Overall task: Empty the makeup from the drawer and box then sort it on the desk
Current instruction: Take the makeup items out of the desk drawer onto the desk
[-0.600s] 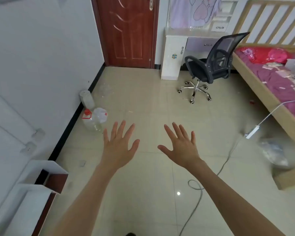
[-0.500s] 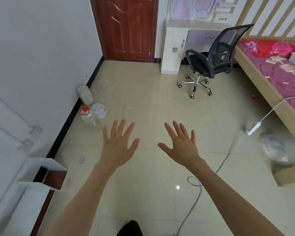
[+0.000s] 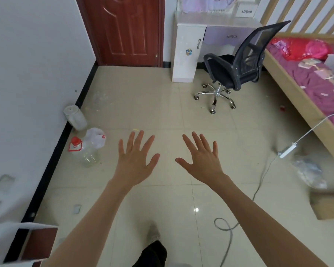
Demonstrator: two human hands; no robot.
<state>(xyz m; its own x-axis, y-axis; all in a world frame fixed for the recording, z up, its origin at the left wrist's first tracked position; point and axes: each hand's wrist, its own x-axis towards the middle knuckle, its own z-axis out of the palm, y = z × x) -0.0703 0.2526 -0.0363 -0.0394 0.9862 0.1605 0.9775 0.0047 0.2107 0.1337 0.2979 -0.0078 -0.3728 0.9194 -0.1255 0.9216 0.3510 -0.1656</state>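
Compared with the earlier frames, the view tips further down and nearer the far wall: the desk [image 3: 216,22] and the door [image 3: 123,29] sit closer to the top edge, and a dark-trousered leg and pale shoe [image 3: 153,245] now show at the near edge, where half a second ago only a dark tip was in sight. The left hand [image 3: 136,162] and right hand [image 3: 203,160] remain raised side by side over the floor, palms down, fingers straight and spread, holding nothing and apart from each other.

The desk stands at the far wall right of the door, white with a lilac drawer [image 3: 226,36] that is closed; no makeup can be made out, and which item is the task's box cannot be told. A black mesh-backed office chair [image 3: 233,70] on a chromed five-star base stands just in front of it.

On the left, by the black skirting, a clear plastic jug [image 3: 85,151] with a red cap and handle looks empty; beside it lies a white plastic bag [image 3: 96,136], and farther along a frosted cylindrical jar [image 3: 75,117], contents unclear. At the right, a wooden bed frame [image 3: 289,81] carries a purple sheet strewn with small papers and red bags. A white power strip [image 3: 287,150] lies on the glossy beige tiles, its grey cable [image 3: 228,224] looping nearer. A cardboard box [image 3: 328,205] sits blurred at the right edge.
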